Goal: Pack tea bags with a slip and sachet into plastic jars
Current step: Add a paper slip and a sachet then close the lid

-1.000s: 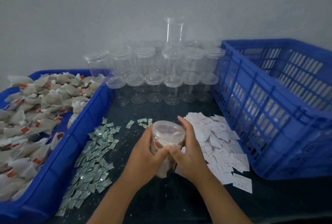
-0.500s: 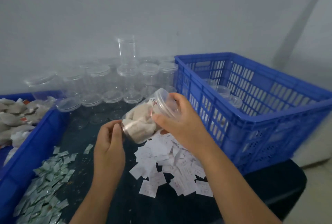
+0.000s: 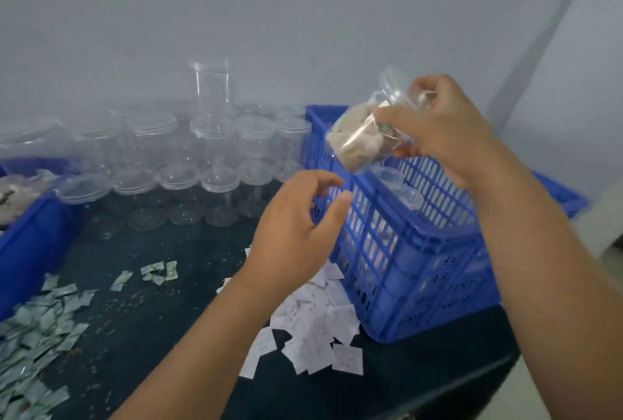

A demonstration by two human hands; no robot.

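My right hand grips a lidded clear plastic jar stuffed with tea bags, held tilted in the air above the near-left corner of the blue slatted crate. My left hand hovers lower, just left of the crate wall, fingers loosely spread and holding nothing. Inside the crate lie a few closed jars. White paper slips are heaped on the dark table by the crate's foot. Green-silver sachets are scattered at the left.
Stacked empty clear jars with lids line the back wall. A blue tray with tea bags stands at far left. A small cluster of sachets lies mid-table. The table's edge runs close under the crate at the right.
My right hand has lifted the filled jar up and to the right, over the crate. My left hand has let go of the jar and now hangs below it. The view has swung right.
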